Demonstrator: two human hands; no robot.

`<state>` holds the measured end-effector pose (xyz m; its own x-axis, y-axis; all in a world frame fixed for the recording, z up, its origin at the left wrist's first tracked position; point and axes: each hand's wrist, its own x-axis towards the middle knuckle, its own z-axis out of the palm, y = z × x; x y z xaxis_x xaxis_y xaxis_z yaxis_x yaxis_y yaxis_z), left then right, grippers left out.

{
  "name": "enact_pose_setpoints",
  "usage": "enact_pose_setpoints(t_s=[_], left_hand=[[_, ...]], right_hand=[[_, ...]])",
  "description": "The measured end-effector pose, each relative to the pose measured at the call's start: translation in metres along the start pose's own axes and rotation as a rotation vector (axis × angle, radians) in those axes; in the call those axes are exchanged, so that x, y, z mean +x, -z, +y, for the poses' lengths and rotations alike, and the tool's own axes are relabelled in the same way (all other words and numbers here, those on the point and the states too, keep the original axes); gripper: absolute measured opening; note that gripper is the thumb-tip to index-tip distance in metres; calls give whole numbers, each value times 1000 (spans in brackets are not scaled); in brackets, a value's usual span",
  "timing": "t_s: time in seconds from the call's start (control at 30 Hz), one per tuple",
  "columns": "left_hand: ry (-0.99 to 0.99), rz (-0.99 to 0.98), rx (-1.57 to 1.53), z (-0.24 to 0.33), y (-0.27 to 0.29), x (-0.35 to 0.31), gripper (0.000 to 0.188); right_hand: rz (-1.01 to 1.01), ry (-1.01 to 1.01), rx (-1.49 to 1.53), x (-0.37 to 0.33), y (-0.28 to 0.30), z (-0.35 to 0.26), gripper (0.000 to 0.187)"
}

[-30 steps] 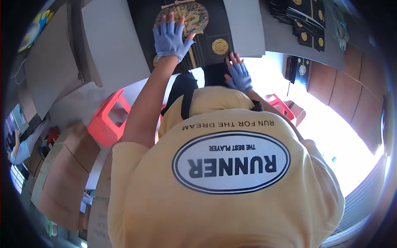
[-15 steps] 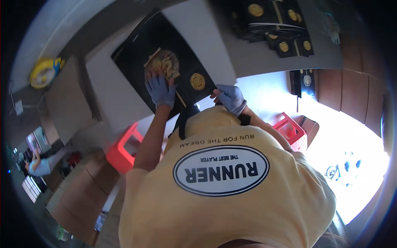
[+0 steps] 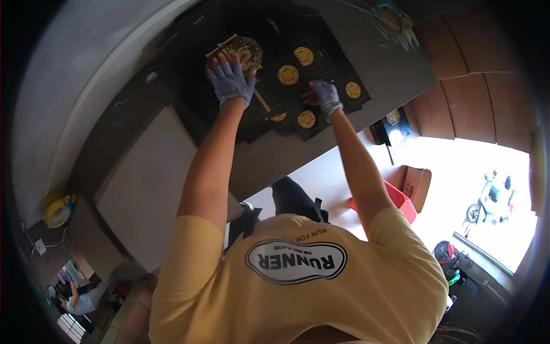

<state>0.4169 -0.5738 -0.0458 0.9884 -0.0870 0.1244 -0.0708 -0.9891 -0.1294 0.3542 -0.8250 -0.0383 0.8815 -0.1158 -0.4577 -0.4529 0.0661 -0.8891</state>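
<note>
A large black printed sheet (image 3: 252, 89), with a patterned round emblem, a gold disc and a thin gold strip, lies over other black printed sheets (image 3: 353, 102) on the grey table. My left hand (image 3: 232, 83), in a fingerless grey-blue glove, rests with spread fingers on the emblem's lower edge. My right hand (image 3: 325, 97), gloved the same way, has its fingers curled at the sheet's right edge, beside the gold disc. Several gold discs show around the right hand. In the dim light, the borders between overlapping sheets are hard to make out.
A pale board (image 3: 146, 183) lies to the left. A red plastic stool (image 3: 401, 200) and a brown carton (image 3: 415, 186) stand at right, near a bright doorway. Brown cartons (image 3: 470, 103) are stacked at far right. A yellow fan (image 3: 59, 210) and another person (image 3: 80, 303) are at left.
Both hands have carried the black sheet from the pale board onto the dark sheets on the grey table. My arms now reach farther forward, and the view has turned.
</note>
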Motion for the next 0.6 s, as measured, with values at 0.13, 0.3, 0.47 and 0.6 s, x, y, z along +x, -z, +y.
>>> enact_pose_setpoints(t_s=[0.13,0.3,0.47,0.6], left_hand=[[-35,-5,78,11,-9,15,71],[-62,81,3,6,-7,17,71],[-186,563,-395,-22,23,-9,62],[-309,463,-710,-70,69,-104,39]], right_hand=[[57,-137,300,22,12,35,40],[56,59,412,-23,28,81,42],[229,317,-108,-129,-25,98,34],[39,421,-838,-182,-108,87,30]])
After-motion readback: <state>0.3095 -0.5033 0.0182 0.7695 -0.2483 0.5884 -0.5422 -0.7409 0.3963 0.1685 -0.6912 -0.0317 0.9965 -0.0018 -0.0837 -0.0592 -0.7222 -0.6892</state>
